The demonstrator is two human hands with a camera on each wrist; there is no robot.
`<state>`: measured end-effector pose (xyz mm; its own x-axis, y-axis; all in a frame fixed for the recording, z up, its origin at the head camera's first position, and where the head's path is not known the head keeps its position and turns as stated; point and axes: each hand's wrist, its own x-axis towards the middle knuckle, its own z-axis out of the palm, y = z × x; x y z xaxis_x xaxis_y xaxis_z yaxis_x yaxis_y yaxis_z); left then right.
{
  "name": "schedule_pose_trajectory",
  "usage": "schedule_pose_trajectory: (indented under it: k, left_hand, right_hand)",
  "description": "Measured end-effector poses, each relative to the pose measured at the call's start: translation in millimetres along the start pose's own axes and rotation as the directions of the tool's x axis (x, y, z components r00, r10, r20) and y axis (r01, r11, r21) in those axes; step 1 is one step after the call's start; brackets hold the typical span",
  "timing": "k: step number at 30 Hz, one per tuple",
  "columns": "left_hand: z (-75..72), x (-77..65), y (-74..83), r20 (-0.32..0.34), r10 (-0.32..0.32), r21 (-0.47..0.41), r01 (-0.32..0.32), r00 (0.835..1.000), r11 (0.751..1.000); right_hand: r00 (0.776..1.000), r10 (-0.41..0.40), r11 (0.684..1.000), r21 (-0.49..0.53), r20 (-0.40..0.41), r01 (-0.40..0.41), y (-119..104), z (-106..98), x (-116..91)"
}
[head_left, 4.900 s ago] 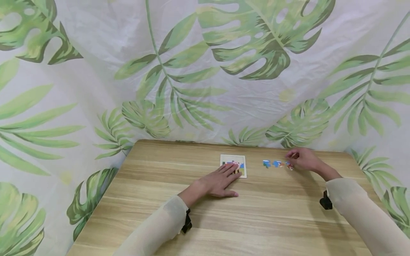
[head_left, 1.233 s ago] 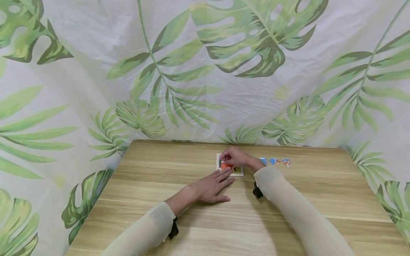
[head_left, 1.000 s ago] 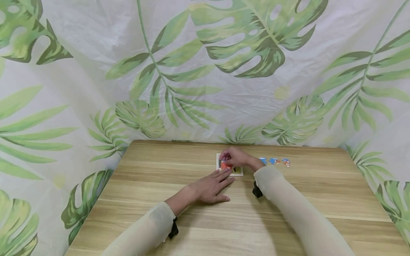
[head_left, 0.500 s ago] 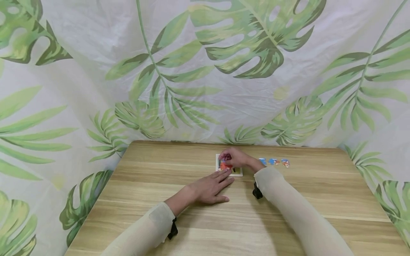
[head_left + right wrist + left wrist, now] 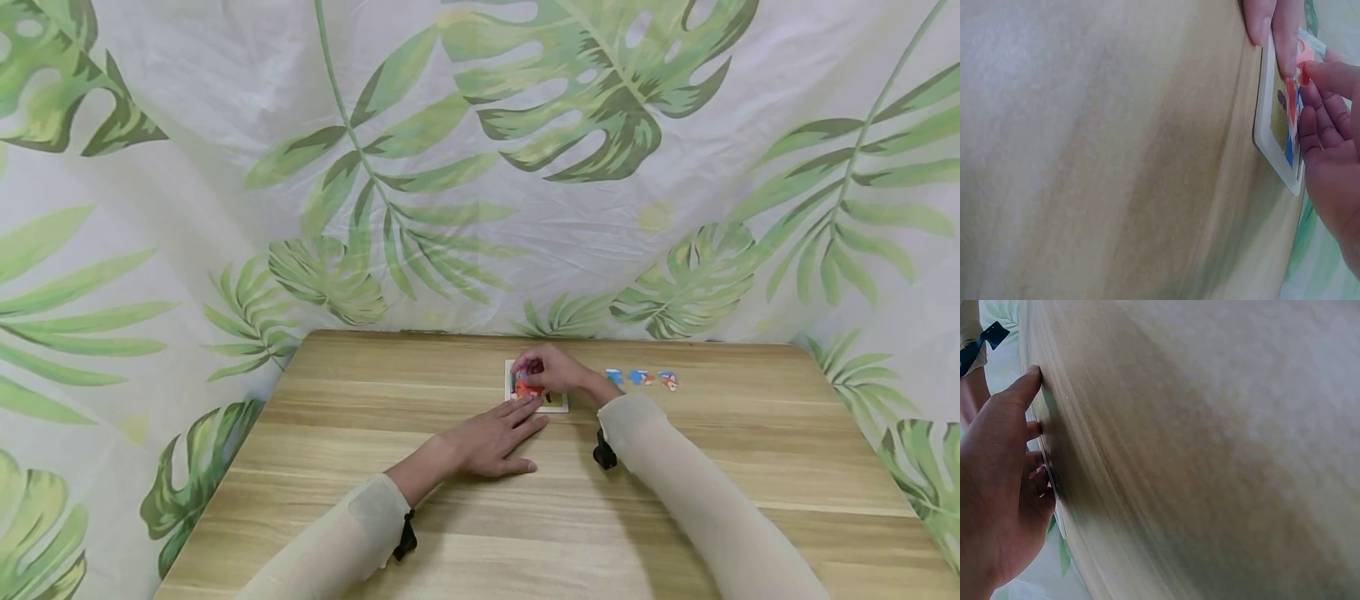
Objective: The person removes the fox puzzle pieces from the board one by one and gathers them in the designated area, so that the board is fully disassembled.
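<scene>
A small picture puzzle board (image 5: 557,409) with a white frame lies near the far side of the table. My left hand (image 5: 495,440) lies with extended fingers across the board's near edge, the fingertips on it. Above the board, my right hand (image 5: 553,369) pinches a red puzzle piece (image 5: 1304,75) between thumb and fingers; the right wrist view shows this from the side. Part of the board's picture is hidden under both hands. In the left wrist view, only my left hand (image 5: 997,494) and wood show clearly.
Right of the board lie three loose puzzle pieces in a row: a blue one (image 5: 614,377), a blue and orange one (image 5: 641,378) and an orange and white one (image 5: 668,381). A leaf-patterned curtain (image 5: 450,167) hangs behind the wooden table (image 5: 375,383).
My right hand has moved left from the loose pieces to the board, where it holds the red puzzle piece. My left hand has slid slightly toward me. Over the last second both hands stay nearly still.
</scene>
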<state>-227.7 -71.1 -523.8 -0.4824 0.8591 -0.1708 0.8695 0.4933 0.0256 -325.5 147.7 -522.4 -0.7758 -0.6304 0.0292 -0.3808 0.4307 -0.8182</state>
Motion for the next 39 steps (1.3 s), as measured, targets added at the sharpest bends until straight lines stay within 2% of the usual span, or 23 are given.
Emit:
schedule_pose_trajectory:
  k: [13,18,25,33,39]
  left_hand:
    - [-0.2,0.4,1.2,0.006,-0.010,-0.002,0.010,1.000,1.000]
    - [0.6,0.3,0.7,0.010,-0.012,-0.009,0.012,1.000,1.000]
    - [1.0,0.1,-0.1,0.003,-0.007,-0.002,0.007,1.000,1.000]
    - [0.3,-0.8,0.1,0.000,-0.010,-0.022,0.010,1.000,1.000]
    - [0.5,-1.2,1.1,-0.008,-0.008,-0.027,0.008,1.000,1.000]
  right_hand:
    - [0.997,0.060,0.993,0.103,-0.055,-0.054,-6.2,-4.5,-8.9]
    - [0.994,0.092,0.984,0.159,-0.052,-0.083,-8.2,-8.0,-13.0]
    - [0.997,0.059,0.986,0.157,-0.042,-0.051,-7.5,-13.1,-18.2]
    - [0.998,0.063,0.985,0.160,-0.020,-0.059,-11.4,-18.9,-27.5]
    - [0.998,0.059,0.991,0.126,-0.027,-0.055,-9.5,-26.5,-38.2]
